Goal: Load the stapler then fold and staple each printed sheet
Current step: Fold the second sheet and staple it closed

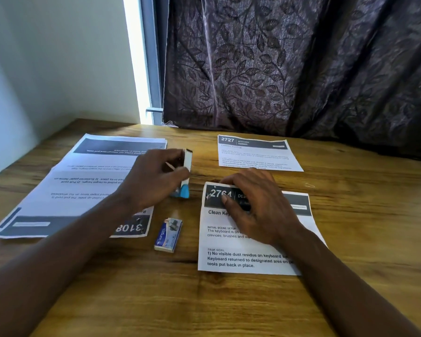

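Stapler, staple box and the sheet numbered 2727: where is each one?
stapler [188,161]: head view, its white body.
staple box [168,235]: head view, its printed top.
sheet numbered 2727 [255,157]: head view, its white middle.

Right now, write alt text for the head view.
Left hand grips an upright blue stapler; right hand presses sheet 2764 onto a wooden table. A staple box lies nearby, a paper stack at left, sheet 2727 beyond.

Home room, leaf-patterned curtain [289,64], wooden table [229,300], white wall [58,57]
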Motion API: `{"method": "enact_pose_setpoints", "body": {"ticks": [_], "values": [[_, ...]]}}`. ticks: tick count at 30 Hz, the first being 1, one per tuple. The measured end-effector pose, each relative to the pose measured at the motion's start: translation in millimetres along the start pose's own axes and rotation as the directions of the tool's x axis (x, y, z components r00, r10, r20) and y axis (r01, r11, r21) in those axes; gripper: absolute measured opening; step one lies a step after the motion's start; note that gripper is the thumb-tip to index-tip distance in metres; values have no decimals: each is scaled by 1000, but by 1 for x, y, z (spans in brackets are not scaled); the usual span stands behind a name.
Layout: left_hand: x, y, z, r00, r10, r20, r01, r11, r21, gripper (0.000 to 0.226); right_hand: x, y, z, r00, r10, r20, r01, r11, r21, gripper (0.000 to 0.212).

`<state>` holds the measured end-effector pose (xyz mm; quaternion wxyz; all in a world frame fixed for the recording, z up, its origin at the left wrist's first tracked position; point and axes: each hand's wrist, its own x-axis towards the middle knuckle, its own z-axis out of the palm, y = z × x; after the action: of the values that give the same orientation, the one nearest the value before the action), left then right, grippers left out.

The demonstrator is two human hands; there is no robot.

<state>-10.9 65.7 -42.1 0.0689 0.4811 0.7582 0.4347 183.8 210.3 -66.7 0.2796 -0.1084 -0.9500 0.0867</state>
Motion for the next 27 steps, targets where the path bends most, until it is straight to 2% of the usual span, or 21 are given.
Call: {"method": "enact_pose_setpoints", "body": {"ticks": [2, 6, 11, 16, 21, 23, 24, 25, 26, 27], "values": [[-2, -1, 1, 999, 50, -1, -49, 972, 229, 22, 1, 0, 1, 1000, 3, -8, -3, 1000, -14, 26], [-3, -3, 6, 995, 76, 62, -94, 916, 390, 28, 2, 1, 1, 1000, 5, -16, -5, 1000, -11, 25], [-2, -3, 6, 995, 84, 62, -101, 913, 396, 39, 1, 0, 0, 999, 27, -23, -27, 999, 18, 20], [-1, -6, 6, 993, 76, 91, -106, 915, 390, 40, 0, 2, 0, 998, 63, -30, -58, 989, 133, 16], [-2, -5, 7, 995, 83, 55, -98, 915, 393, 33, 0, 5, -1, 995, 90, -36, -80, 970, 232, 10], [-1, -6, 8, 998, 67, 11, -67, 947, 314, 26, -1, 5, 0, 995, 91, -35, -81, 971, 223, 11], [0, -7, 9, 1000, 27, -16, -23, 978, 210, 23, -1, 5, 0, 995, 94, -31, -85, 974, 210, 14], [1, -8, 10, 998, -53, -25, 54, 998, 29, 23, -1, 5, 1, 995, 98, -22, -92, 976, 199, 16], [2, -9, 10, 987, -161, 13, 160, 961, -225, 25, -1, 4, 1, 995, 103, -11, -99, 977, 188, 19], [3, -6, 10, 961, -258, 102, 275, 834, -478, 30, -1, 4, 1, 994, 105, -1, -103, 979, 178, 21]]}}
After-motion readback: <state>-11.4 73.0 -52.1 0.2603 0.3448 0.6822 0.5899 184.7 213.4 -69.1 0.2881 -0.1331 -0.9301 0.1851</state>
